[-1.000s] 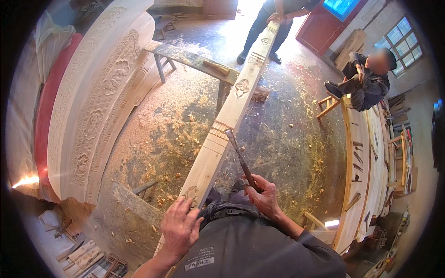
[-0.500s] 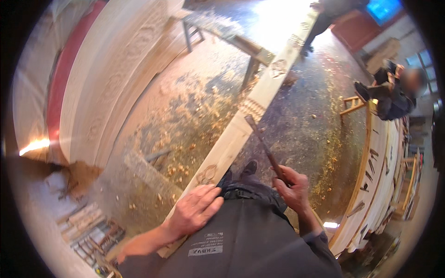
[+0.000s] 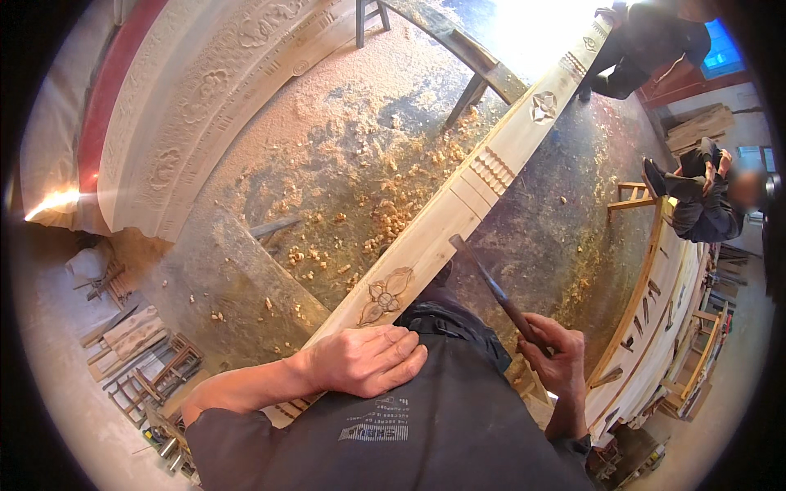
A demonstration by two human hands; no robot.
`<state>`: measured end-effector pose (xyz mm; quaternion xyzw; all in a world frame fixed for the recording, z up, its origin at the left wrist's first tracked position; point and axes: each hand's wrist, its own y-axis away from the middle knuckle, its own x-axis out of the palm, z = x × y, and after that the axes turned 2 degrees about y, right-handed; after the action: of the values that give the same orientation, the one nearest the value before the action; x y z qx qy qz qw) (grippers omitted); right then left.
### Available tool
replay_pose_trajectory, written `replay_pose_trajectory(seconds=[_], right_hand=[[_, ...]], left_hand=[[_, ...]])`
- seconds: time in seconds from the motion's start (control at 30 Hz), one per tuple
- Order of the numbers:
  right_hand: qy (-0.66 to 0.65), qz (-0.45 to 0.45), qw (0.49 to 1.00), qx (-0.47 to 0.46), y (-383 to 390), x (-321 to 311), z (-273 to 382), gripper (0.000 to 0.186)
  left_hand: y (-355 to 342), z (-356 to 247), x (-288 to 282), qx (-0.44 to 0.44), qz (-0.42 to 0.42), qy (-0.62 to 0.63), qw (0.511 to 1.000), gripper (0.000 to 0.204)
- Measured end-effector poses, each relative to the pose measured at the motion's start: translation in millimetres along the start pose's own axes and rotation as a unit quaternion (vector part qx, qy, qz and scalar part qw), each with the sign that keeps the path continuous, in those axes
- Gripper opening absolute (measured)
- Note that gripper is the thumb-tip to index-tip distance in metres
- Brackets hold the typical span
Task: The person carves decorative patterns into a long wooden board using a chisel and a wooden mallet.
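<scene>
A long pale wooden beam (image 3: 438, 217) runs diagonally from lower left to upper right, carved with a flower (image 3: 386, 296), a ridged band (image 3: 493, 168) and further motifs. My left hand (image 3: 366, 360) lies over its near part, close against my dark shirt, with the fingers curled together over the edge. In my right hand (image 3: 557, 358) is a carving chisel (image 3: 501, 296), gripped by its dark handle. Its flat metal tip points up and left, appearing just off the beam's right edge. My right fingers wrap the handle; part of it is hidden in the palm.
A trestle (image 3: 475, 61) stands beside the beam, and wood shavings (image 3: 397, 221) cover the floor. Large carved panels (image 3: 192, 106) lean at left. Another person (image 3: 639, 53) is at the beam's far end; a seated person (image 3: 704, 192) is at right, near a bench (image 3: 647, 307) bearing several tools.
My right hand and the chisel have shifted right and slightly down, the tip leaving the beam's edge in view. My left fingers are more curled. The whole view has shifted.
</scene>
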<state>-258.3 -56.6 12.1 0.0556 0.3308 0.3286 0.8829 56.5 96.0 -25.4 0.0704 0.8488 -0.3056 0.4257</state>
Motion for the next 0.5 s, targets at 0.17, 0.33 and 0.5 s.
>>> replay_pose_trajectory(seconds=[0.17,0.33,0.5], right_hand=[[0.027,0.089,0.996,0.009,2.1,-7.6,11.0,0.044],[-0.032,0.169,0.984,0.046,8.2,-15.7,14.2,0.045],[-0.037,0.207,0.974,0.082,11.4,-20.7,25.6,0.038]], left_hand=[[-9.0,2.5,-1.8,0.038,-0.028,-0.022,0.999,0.017],[-52.1,10.4,6.3,0.113,-0.038,-0.007,0.993,0.027],[-74.2,12.7,38.2,0.119,-0.006,0.009,0.993,0.036]])
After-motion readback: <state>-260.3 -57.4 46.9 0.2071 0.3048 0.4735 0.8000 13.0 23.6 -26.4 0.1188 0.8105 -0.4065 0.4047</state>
